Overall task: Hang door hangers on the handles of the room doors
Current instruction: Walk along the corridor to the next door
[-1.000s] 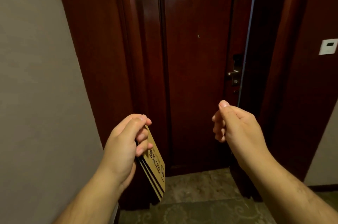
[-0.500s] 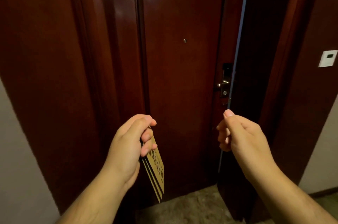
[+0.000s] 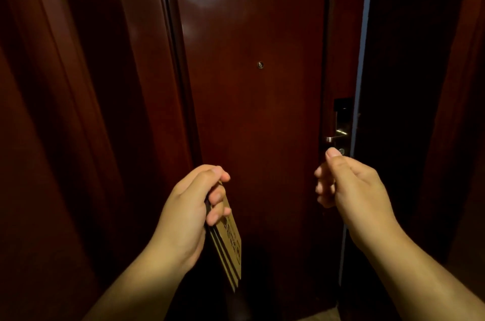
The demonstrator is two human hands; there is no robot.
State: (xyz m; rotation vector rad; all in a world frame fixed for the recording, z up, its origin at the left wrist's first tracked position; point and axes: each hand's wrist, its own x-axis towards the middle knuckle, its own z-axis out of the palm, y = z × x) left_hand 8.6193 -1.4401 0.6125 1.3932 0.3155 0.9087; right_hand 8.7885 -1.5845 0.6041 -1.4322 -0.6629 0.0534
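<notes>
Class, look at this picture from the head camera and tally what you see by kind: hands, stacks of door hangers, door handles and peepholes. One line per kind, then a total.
Hands: 2, the left hand and the right hand
Stacks of door hangers: 1, held in the left hand; the number of hangers in it cannot be told
Door handles: 1
Peepholes: 1
Total: 5

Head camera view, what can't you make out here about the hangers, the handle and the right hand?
- Door hangers: top ends hidden inside the left hand; count unclear, seen edge-on.
- Hanger print: too small.
- Door handle: dim, its lock partly behind the right hand.
- Right hand's curled fingers: palm side hidden, contents unknown.
</notes>
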